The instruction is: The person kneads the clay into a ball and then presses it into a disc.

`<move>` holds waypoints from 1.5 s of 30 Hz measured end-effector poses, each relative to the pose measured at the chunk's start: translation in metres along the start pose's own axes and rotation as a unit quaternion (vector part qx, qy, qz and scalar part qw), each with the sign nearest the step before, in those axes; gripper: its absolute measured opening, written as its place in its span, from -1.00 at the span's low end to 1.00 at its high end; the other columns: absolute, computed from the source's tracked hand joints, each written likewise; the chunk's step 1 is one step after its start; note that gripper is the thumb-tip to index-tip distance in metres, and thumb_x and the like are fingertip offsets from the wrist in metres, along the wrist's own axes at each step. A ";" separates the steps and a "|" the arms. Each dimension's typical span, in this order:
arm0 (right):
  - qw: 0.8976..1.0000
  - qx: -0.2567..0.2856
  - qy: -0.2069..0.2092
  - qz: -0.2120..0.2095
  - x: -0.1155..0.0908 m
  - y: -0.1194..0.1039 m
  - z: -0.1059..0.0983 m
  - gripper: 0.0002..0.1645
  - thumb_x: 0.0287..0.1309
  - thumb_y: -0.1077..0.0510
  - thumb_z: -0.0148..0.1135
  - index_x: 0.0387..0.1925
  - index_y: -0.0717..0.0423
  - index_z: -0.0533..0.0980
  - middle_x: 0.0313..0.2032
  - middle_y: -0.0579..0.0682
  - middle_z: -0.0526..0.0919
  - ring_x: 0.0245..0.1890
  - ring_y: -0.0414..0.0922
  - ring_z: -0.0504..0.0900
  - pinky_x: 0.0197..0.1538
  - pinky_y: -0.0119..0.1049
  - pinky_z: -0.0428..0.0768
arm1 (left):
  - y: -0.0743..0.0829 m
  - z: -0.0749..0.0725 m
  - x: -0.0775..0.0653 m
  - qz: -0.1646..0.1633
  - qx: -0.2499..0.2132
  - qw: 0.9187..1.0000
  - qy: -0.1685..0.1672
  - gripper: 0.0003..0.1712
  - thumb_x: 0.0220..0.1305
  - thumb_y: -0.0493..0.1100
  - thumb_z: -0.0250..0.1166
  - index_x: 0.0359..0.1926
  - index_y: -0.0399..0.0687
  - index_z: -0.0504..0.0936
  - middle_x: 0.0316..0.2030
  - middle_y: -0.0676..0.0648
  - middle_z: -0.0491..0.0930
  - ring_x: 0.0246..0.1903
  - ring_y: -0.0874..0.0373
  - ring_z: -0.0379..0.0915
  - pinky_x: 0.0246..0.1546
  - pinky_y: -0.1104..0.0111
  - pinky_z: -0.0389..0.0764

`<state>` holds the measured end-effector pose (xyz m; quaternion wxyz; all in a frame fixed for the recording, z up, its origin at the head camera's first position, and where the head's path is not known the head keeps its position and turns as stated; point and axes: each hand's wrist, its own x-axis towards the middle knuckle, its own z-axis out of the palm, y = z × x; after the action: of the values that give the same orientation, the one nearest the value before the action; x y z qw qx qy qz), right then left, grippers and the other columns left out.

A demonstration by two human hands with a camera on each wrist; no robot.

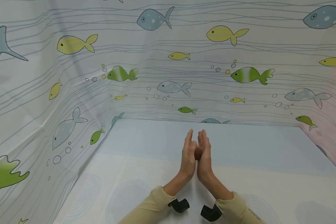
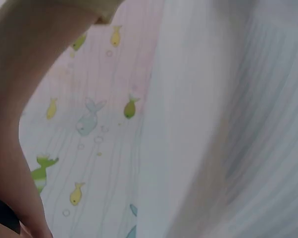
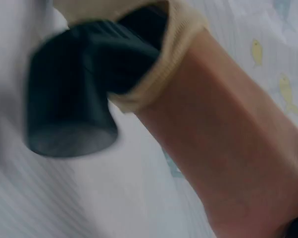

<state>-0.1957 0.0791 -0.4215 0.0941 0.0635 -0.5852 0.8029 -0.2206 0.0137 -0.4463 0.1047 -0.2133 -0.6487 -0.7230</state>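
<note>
Both hands stand palm to palm over the table in the head view, fingers pointing away from the body. Between the palms sits a small brown roundish lump (image 1: 198, 154), partly hidden by the fingers. My left hand (image 1: 188, 158) presses it from the left with its fingers mostly straight. From the other side my right hand (image 1: 205, 158) presses it with long, straight fingers. What the lump is made of, I cannot tell. The left wrist view catches a bare forearm (image 2: 25, 64); the right wrist view has another forearm (image 3: 223, 124) below a beige cuff (image 3: 183, 49).
A pale tabletop (image 1: 145, 137) with faint circle patterns lies under the hands. Curtains (image 1: 196, 68) printed with fish surround it at the back and sides. Black curved wrist mounts (image 1: 179, 205) stick out from both sleeves, close to each other above the table.
</note>
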 end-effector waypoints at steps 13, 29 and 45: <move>0.997 -0.016 -0.072 0.005 -0.021 0.006 0.012 -0.22 0.53 -0.24 -0.59 0.58 0.05 -0.21 0.56 0.07 -0.18 0.56 -0.01 -0.23 0.52 0.08 -0.14 | 0.002 -0.024 0.029 -0.017 -0.003 0.999 0.051 -0.25 0.49 0.11 -0.23 0.56 -0.14 -0.04 0.54 -0.10 -0.03 0.52 0.02 -0.16 0.48 -0.01 -0.08; 0.999 0.032 0.017 0.021 0.016 -0.001 -0.009 -0.18 0.48 -0.30 -0.49 0.59 -0.06 -0.26 0.57 -0.04 -0.17 0.56 -0.10 -0.19 0.54 -0.04 -0.16 | 0.010 0.005 -0.004 -0.001 -0.005 0.999 -0.041 -0.28 0.53 0.08 -0.26 0.57 -0.07 -0.10 0.56 0.01 -0.15 0.54 0.14 -0.27 0.48 0.05 -0.02; 0.994 0.083 0.065 0.028 0.047 -0.012 -0.037 -0.15 0.44 -0.36 -0.48 0.59 -0.14 -0.29 0.58 -0.14 -0.25 0.56 -0.19 -0.24 0.55 -0.13 -0.23 | 0.023 0.017 -0.031 -0.008 -0.005 0.996 -0.093 -0.24 0.48 0.15 -0.23 0.59 0.09 -0.17 0.56 0.12 -0.25 0.54 0.17 -0.49 0.47 -0.11 -0.23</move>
<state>-0.2390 0.1215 -0.4120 0.1039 0.0020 -0.5106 0.8535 -0.1803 0.0229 -0.4383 0.0369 -0.2749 -0.6534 -0.7043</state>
